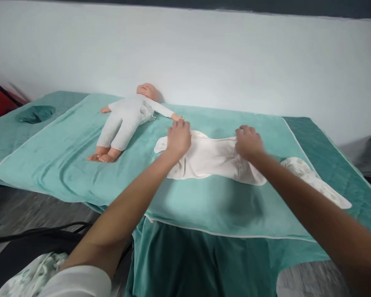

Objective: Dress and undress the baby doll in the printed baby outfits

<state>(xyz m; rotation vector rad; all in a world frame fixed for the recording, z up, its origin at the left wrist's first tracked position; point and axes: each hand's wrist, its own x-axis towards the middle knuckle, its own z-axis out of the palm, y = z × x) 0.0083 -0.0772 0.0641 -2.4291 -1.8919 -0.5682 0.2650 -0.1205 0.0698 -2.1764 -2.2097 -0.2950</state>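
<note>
A white cloth diaper (210, 156) lies spread out on the teal bed cover, with a rounded tab sticking out at its left end. At its upper left edge, my left hand (178, 139) has its fingers curled on the fabric, close to the doll's outstretched hand. My right hand (249, 142) is closed over the upper right part of the same diaper. Both hands' fingertips are partly hidden. Beyond my left hand a baby doll (123, 115) in a white outfit lies on its back, head towards the wall.
A folded white patterned cloth (315, 181) lies right of my right forearm. The teal bed (210, 206) stands against a white wall (185, 53) and has a face hole (35, 114) at its left end. A red item (0, 105) shows at far left, a black cable (34, 234) below.
</note>
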